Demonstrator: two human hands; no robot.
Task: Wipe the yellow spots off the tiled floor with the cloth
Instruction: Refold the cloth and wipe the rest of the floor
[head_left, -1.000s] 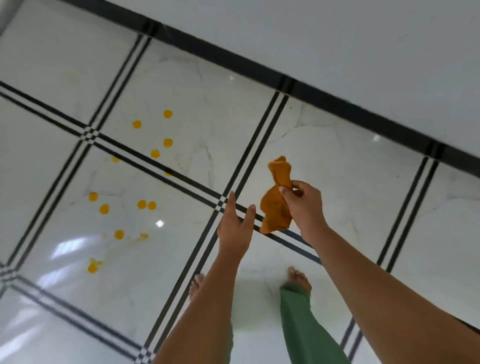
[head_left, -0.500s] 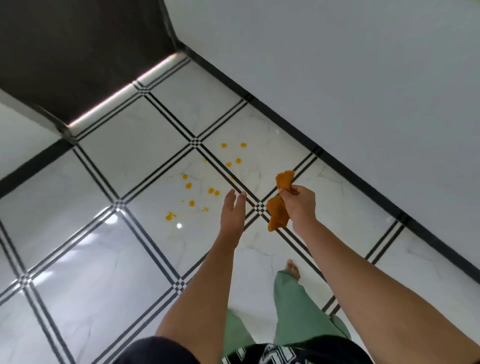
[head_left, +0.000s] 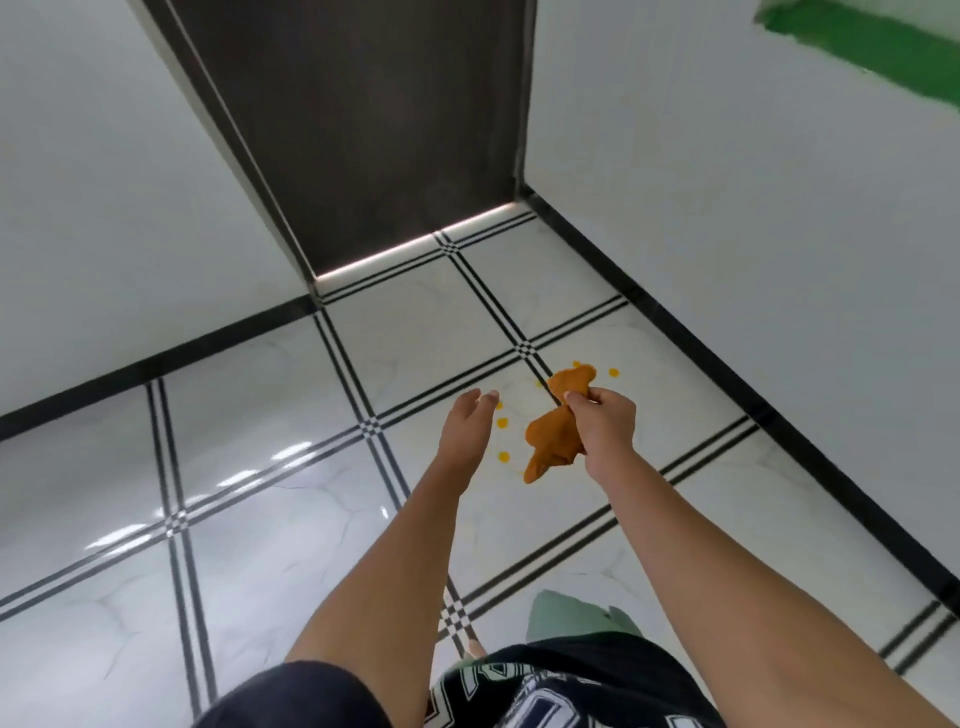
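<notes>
Several small round yellow spots (head_left: 502, 423) lay on the glossy white marble-look tiled floor (head_left: 260, 519), near the black skirting at the wall. Above them, the right hand (head_left: 602, 428) was clenched around the crumpled orange cloth (head_left: 553, 434), bunched probably to make a wiping pad. Beside the cloth, the left hand (head_left: 465, 428) hovered flat, fingers extended and empty.

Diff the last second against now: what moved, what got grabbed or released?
The view tilted up and back: the dark door and white walls came into frame, and the yellow spots on the marble-tiled floor look smaller and farther. Nothing was grabbed or released. The right hand still grips the crumpled orange cloth in the air, the left hand stays open and empty, and no spots have been wiped.
</notes>
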